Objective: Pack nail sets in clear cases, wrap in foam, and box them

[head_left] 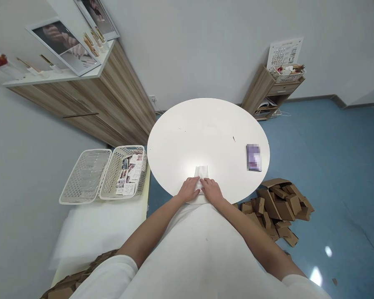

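A folded white sheet, cloth or tissue (201, 170), lies at the near edge of the round white table (205, 124), right in front of my body. My left hand (188, 189) grips its left side with curled fingers, the thumb pointing inward. On the other side my right hand (211, 190) holds it too, and the fingertips of both hands almost meet over the middle. Part of the sheet is hidden under the fingers. To the right on the tabletop rests a purple packet or phone-like item (254, 158), its face blurred.
Left of the table, a white basket (140, 174) of printed cards stands beside another basket (84, 176) with clear packs. Brown cardboard boxes (280, 203) are heaped on the floor at right. A wooden cabinet (124, 83) and a small shelf unit (258, 87) stand behind.
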The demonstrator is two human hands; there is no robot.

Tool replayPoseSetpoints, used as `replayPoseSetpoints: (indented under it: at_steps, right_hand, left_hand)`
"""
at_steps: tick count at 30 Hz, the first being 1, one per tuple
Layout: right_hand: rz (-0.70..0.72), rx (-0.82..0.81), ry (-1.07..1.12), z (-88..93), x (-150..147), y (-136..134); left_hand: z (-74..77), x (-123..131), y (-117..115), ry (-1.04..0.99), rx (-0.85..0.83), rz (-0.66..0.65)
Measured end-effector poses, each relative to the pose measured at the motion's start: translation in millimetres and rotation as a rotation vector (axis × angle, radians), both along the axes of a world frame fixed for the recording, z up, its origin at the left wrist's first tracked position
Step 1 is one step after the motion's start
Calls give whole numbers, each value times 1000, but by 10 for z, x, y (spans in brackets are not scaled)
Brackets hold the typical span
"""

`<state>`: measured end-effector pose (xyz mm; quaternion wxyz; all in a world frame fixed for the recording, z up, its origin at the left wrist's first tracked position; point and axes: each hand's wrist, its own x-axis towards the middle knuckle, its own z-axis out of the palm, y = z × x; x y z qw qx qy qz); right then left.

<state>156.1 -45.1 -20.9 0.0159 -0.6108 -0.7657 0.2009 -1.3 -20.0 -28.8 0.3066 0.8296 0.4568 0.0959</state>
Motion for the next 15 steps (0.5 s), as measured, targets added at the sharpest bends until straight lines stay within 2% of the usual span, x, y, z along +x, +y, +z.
replayPoseSetpoints:
  at_steps: [5,10,15]
  right_hand:
    - [72,-38,15,10,69,-19]
    - [222,-123,82,-3,228,-75]
    - [160,-175,130,19,233,7]
  left_hand:
    - [100,16,70,123,-16,-75]
    - [182,49,136,225,-34,-201]
    - [195,114,186,251,-129,-154]
